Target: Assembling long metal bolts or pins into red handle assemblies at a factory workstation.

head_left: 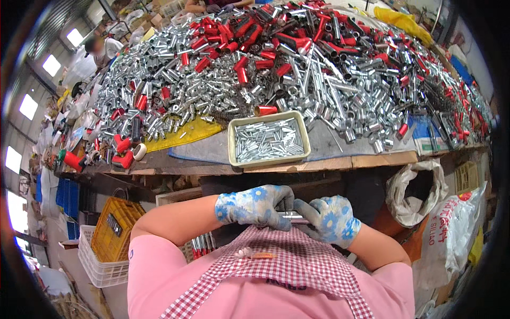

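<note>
My left hand [256, 206], in a grey-palmed glove with blue flowers, is closed on one end of a shiny silver metal rod [292, 215]. At the other end, my right hand [332, 219], gloved alike, has its fingers closed around it. Both hands are in front of my chest, over the checked apron [276, 247], below the table's front edge. The fingers cover most of the rod, and I cannot tell whether it is hollow. Beyond my hands, a cream plastic tray [232, 152] of small silver pins [268, 140] stands at the table edge.
A large heap of silver sockets, rods and red-handled parts [244, 74] covers the table. Yellow cloth [186, 134] lies under its front left. Left stand a yellow crate [114, 226] and white basket [98, 268]. White sacks [451, 234] hang right. Another person [101, 50] is far left.
</note>
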The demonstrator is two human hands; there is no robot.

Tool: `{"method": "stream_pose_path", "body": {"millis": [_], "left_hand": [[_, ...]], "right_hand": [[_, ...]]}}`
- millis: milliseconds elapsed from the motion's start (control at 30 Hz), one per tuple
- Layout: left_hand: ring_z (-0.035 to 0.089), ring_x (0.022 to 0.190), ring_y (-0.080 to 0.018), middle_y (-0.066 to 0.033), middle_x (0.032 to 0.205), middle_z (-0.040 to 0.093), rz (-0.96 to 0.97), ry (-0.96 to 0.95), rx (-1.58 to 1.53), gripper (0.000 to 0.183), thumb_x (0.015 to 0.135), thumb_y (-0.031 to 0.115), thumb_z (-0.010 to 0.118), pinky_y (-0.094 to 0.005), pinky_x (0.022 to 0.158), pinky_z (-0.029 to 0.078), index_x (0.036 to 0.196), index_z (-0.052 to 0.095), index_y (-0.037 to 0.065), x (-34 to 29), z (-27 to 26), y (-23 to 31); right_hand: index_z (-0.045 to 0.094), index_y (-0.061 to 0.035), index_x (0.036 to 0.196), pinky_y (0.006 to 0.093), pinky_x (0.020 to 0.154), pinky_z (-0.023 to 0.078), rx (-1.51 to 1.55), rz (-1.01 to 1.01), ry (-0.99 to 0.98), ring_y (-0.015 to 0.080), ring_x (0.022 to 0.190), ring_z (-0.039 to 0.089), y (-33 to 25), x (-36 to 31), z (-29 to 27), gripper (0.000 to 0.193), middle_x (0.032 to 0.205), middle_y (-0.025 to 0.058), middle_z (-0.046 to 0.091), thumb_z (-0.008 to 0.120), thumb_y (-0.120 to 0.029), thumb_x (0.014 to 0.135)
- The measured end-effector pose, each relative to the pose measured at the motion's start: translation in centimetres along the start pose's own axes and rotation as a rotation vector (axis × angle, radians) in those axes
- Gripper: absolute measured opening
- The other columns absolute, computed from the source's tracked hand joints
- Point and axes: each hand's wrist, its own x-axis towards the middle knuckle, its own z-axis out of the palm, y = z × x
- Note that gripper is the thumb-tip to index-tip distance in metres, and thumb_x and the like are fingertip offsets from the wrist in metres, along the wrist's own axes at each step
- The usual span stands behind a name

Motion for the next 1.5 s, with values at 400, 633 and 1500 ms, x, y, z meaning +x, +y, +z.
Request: {"method": "stream_pose_path", "body": {"millis": [400,633,1500], "left_hand": [[0.051,0.062,-0.0108,-0.0018,0.066,0.050,-0.037,0.032,0.010,0.028,0.067,0.012,0.074,-0.0286,0.051,0.041,0.075,0.049,0.004,0.3,-0.1,-0.1],[0.048,0.059,-0.0071,0.0026,0.062,0.045,-0.045,-0.016,-0.093,0.032,0.067,0.007,0.073,-0.0258,0.049,0.040,0.065,0.041,0.008,1.4,0.2,0.3],[0.056,0.067,-0.0277,-0.0122,0.072,0.055,0.350,0.329,0.569,0.030,0.063,0.016,0.079,-0.0360,0.059,0.045,0.078,0.055,0.003,0.3,0.8,1.0]], "right_hand": [[0.062,-0.0089,0.102,0.0391,0.049,0.049,0.089,0.106,0.018,0.0278,0.058,0.063,0.2,0.7,1.1,0.042,0.066,0.0087,0.061,0.072,-0.034,0.070],[0.063,-0.0105,0.093,0.0377,0.048,0.048,-0.011,0.147,-0.021,0.0257,0.055,0.063,0.1,0.5,0.3,0.038,0.065,0.0075,0.061,0.073,-0.036,0.067],[0.059,-0.0032,0.117,0.0381,0.057,0.052,0.206,0.193,0.019,0.0298,0.066,0.065,1.6,-2.8,-0.7,0.056,0.075,0.0133,0.063,0.075,-0.033,0.072]]}}
